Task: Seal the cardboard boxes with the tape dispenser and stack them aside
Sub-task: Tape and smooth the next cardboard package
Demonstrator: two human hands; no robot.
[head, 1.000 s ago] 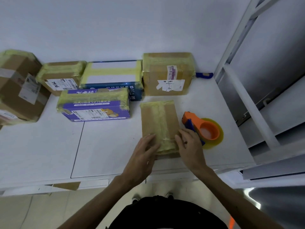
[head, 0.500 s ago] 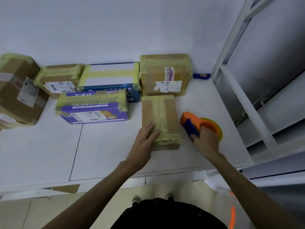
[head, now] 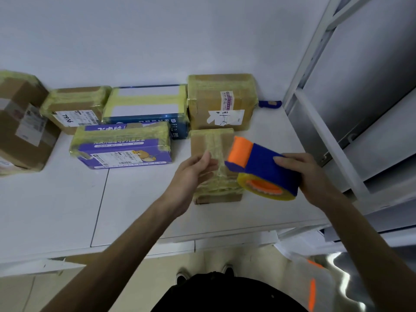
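Two hands in view, one loaded. Right hand (head: 313, 176) grips the tape dispenser (head: 263, 167) by its blue body, with the fingers curled over the top and the thumb hidden. The dispenser is held up off the table (head: 135, 210) and tilted. Its orange nose points far-left and the yellow tape roll faces near. It overlaps the right half of the small cardboard box (head: 202, 143); can't tell whether it touches the lid.

Left hand (head: 193, 174) has its fingers roughly straight and laid against the left side of the box top, with the thumb up beside the centre tape strip. It has no firm hold on anything. Can't tell whether a loose tape end sits under the fingertips.

The small box lies flat on the table, right of centre, with its long axis running near-far. Yellowish tape runs down the middle seam and wraps the near end. Its far end sits just beside a taller brown box (head: 222, 102) with a white label, which stands against the wall.

Left along the wall are a blue-and-white box (head: 146, 109) and a low brown box (head: 74, 109) with a handwritten label. A large brown box (head: 20, 122) sits at the far-left edge. A purple box (head: 123, 145) sits in front of the blue one. All of them carry yellow tape.

A small blue object (head: 269, 104) lies by the wall to the right of the tall box. A white metal rack (head: 315, 122) stands to the right of the table.
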